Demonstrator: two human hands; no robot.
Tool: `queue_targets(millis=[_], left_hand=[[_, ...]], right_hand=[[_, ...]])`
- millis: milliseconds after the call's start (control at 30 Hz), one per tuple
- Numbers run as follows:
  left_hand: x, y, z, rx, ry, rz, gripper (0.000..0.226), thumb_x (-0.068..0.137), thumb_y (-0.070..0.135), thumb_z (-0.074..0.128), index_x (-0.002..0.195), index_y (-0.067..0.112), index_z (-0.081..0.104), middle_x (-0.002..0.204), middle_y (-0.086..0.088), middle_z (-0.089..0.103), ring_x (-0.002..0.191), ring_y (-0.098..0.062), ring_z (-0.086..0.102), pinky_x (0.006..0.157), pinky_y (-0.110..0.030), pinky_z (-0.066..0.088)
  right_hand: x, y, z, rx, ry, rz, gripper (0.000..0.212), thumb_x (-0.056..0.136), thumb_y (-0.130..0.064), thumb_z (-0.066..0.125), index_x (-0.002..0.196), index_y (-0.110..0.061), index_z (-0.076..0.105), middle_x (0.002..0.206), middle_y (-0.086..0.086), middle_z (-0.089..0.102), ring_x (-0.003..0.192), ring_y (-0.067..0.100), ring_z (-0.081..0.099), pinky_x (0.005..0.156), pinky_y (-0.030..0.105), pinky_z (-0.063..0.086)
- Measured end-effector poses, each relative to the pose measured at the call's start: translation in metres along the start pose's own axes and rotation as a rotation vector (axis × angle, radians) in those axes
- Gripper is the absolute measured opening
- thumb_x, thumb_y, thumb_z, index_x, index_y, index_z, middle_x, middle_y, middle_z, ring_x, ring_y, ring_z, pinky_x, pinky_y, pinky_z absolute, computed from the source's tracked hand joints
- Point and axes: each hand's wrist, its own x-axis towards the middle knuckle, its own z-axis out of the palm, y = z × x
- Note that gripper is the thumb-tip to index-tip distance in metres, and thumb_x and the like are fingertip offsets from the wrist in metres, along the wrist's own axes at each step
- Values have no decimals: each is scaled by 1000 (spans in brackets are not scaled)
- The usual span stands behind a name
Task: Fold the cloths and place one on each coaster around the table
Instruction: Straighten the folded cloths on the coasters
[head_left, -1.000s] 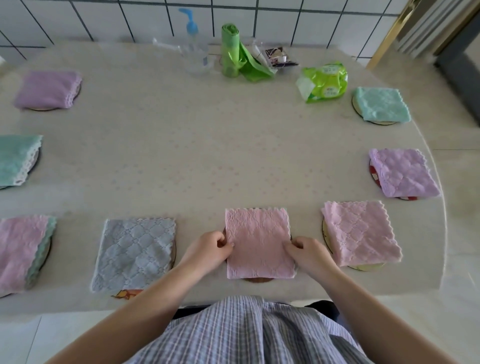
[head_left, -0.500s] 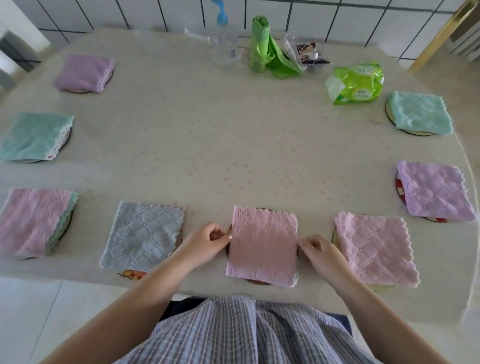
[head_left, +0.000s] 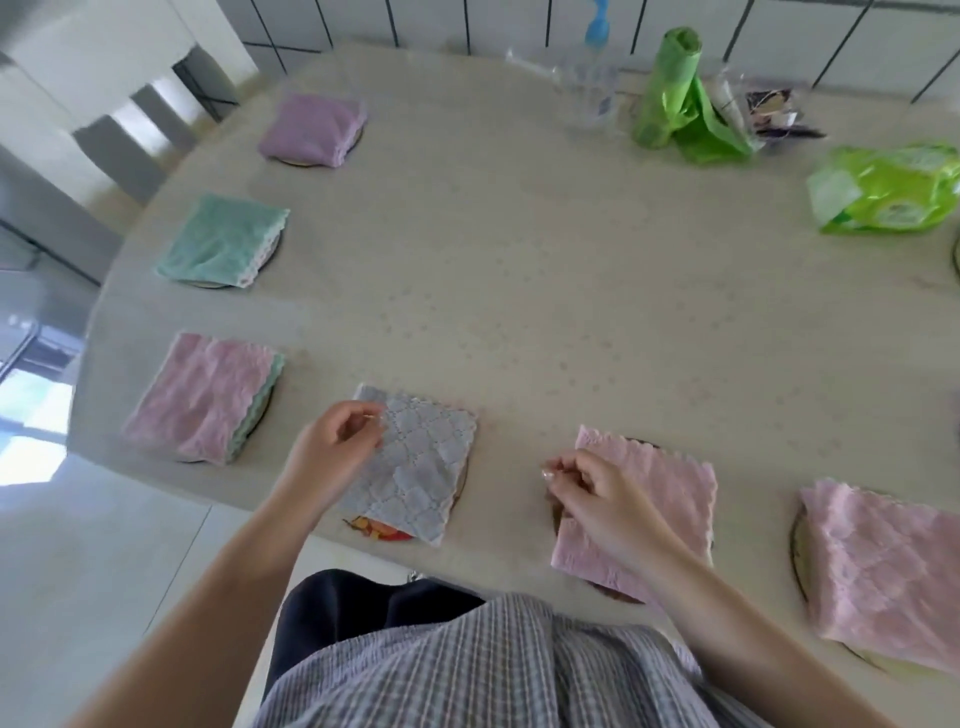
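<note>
A folded pink cloth (head_left: 660, 499) is lying on a coaster (head_left: 615, 592) at the counter's (head_left: 519, 260) near edge, and the right hand (head_left: 592, 493) is resting over its left side with fingers curled loosely, gripping nothing that I can make out. Just to its left, the left hand (head_left: 337, 447) is hovering at the left edge of a folded grey cloth (head_left: 421, 467), fingers curled narrow, touching or nearly touching it. More folded cloths are sitting on coasters along the left and near edges.

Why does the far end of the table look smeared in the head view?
Head view: motion blur smears the clear pump bottle and green plastic bag roll; the near grey quilted cloth stays fairly sharp; wide-angle lens bends the beige table's edge.
</note>
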Motion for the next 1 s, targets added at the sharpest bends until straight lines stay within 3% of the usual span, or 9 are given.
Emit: queue_targets(millis=[167,300,367,467,567,633,733,900,1000], left_hand=[[26,-37,-39,130,4,-1,14,90,24,56,103,24,61,92,12,62,87,-6,58,69,-19,41],[48,-63,-56,269,-174,48,19,87,26,61,105,20,65,97,10,67,92,-8,62,79,-23,45],[57,-65,-59,352,-257,113,19,87,29,60,103,21,67,96,11,67,87,-2,61,75,-20,45],[67,-62,-64,427,-363,211,12,88,32,59,79,28,66,72,15,62,62,6,54,54,-13,36],[76,-60,-63,495,-448,250,41,87,35,60,51,21,45,47,6,39,40,-5,35,42,-18,22],[81,-57,-61,525,-490,243,46,86,36,61,51,17,38,47,4,32,40,-6,29,43,-21,19],[87,-52,-61,562,-536,231,45,86,37,60,53,15,39,51,0,35,45,-12,31,48,-27,21],[86,-52,-64,543,-568,228,45,86,34,61,52,16,37,61,-7,40,52,-16,36,52,-28,23],[88,-51,-65,552,-574,247,44,85,33,61,53,15,37,65,-7,42,55,-16,38,53,-28,24]], right_hand=[[15,-15,62,-102,-64,52,21,89,-38,54,108,-32,59,92,-10,67,84,8,65,83,35,52],[26,-23,99,-83,28,163,25,87,-38,56,109,-25,60,96,-9,67,91,9,62,85,33,49],[32,-25,108,-78,102,216,23,88,-38,55,107,-27,59,95,-10,67,88,9,62,79,30,49],[34,-29,115,-76,175,249,16,89,-35,54,98,-25,62,84,-15,64,78,4,57,64,18,43],[33,-35,123,-114,196,265,19,90,-35,55,82,-19,62,69,-8,62,62,5,52,55,20,36],[33,-38,126,-109,220,286,26,89,-37,56,77,-15,64,67,0,65,57,10,53,53,25,35],[35,-42,125,-127,235,316,28,89,-36,57,66,-20,59,55,-5,55,48,8,46,48,25,31],[36,-44,124,-124,179,359,30,87,-31,57,62,-17,50,54,-6,47,49,9,41,49,27,26],[40,-47,121,-117,154,373,25,85,-31,57,67,-14,55,59,-5,50,53,10,42,51,28,27]])
